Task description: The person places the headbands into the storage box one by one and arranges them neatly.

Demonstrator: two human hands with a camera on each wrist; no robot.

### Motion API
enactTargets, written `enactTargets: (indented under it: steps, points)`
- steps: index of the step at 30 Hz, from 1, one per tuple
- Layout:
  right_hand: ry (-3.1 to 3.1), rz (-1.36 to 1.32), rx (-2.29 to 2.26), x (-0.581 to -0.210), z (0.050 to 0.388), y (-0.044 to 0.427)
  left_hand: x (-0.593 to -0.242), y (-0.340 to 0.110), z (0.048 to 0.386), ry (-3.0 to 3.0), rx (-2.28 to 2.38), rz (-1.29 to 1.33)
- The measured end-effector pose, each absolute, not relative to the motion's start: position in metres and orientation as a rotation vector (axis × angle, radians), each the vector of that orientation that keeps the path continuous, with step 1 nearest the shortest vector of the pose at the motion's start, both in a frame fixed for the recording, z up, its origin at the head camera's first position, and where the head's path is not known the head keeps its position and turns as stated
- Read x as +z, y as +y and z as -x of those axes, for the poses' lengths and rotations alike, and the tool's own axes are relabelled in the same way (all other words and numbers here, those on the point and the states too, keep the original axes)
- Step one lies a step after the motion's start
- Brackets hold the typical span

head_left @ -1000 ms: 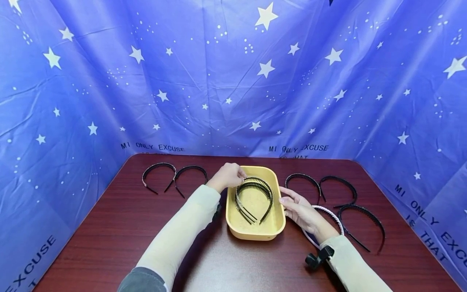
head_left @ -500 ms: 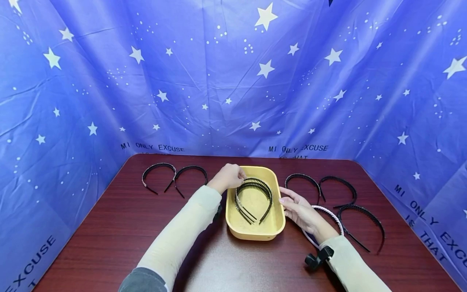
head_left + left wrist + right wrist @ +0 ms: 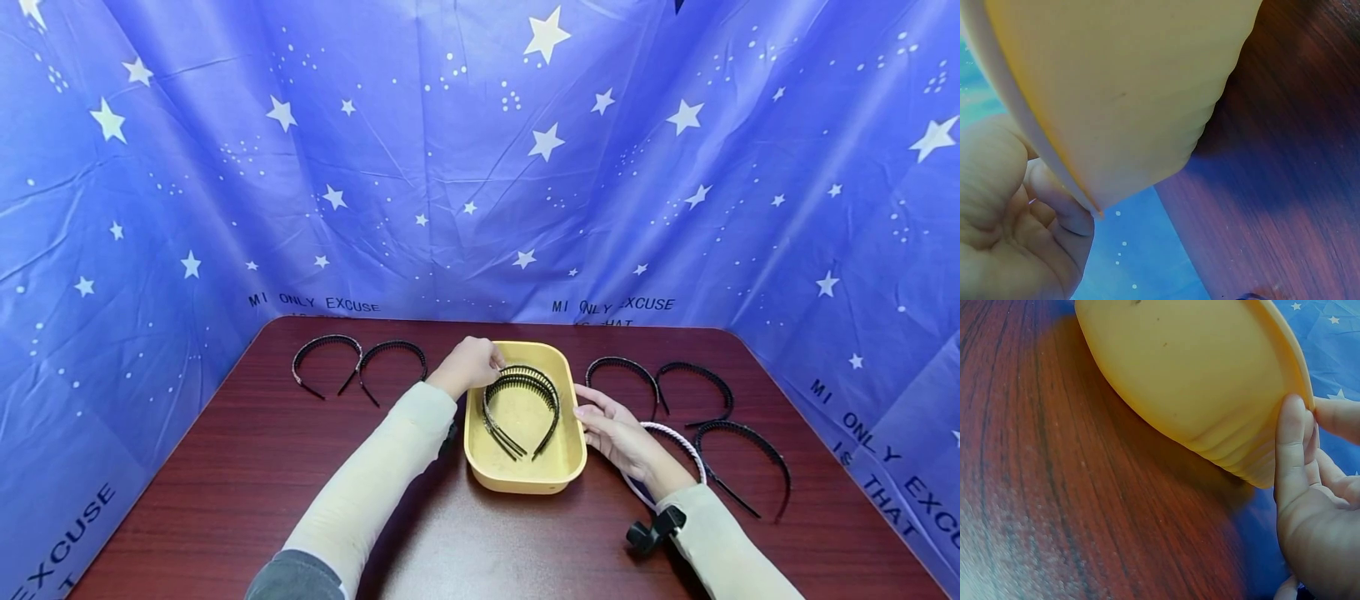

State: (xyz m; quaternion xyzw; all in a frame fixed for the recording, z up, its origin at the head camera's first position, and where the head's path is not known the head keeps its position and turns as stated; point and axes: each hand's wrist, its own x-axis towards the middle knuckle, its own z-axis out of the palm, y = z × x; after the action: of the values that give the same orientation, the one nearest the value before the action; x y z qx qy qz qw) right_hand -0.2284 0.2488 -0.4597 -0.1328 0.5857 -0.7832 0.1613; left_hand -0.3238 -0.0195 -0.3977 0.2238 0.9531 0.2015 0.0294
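A yellow plastic tray (image 3: pixel 525 483) stands mid-table with several black toothed headbands (image 3: pixel 552 433) lying nested in it, legs towards the person. Reaching over its left rim, the left hand (image 3: pixel 471 364) has its fingertips at the upper left of the headbands and seems to pinch one; the left wrist view shows curled fingers (image 3: pixel 1063 203) beside the rim, the grip itself hidden. At the right side, the right hand (image 3: pixel 618 433) holds the tray by its edge: in the right wrist view the thumb (image 3: pixel 1291 450) lies against the outer wall and a finger meets the rim.
Two black headbands (image 3: pixel 393 343) lie at the table's left back. Three more black headbands (image 3: pixel 757 439) are on the right side. A white twisted hoop (image 3: pixel 693 454) lies beneath the right wrist. Behind the table (image 3: pixel 480 550) hangs a blue star-patterned cloth (image 3: pixel 420 167).
The headbands in the tray have shifted very slightly against one another. Both hands and the tray have stayed nearly still.
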Motion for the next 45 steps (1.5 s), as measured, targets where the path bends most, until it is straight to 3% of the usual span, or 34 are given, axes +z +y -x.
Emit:
enactTargets:
  steps: [45]
  points:
    - [1.656, 0.396, -2.238, -0.4604, 0.2273, 0.2487, -0.3959, -0.013, 0.3208, 3.002, 0.542, -0.622]
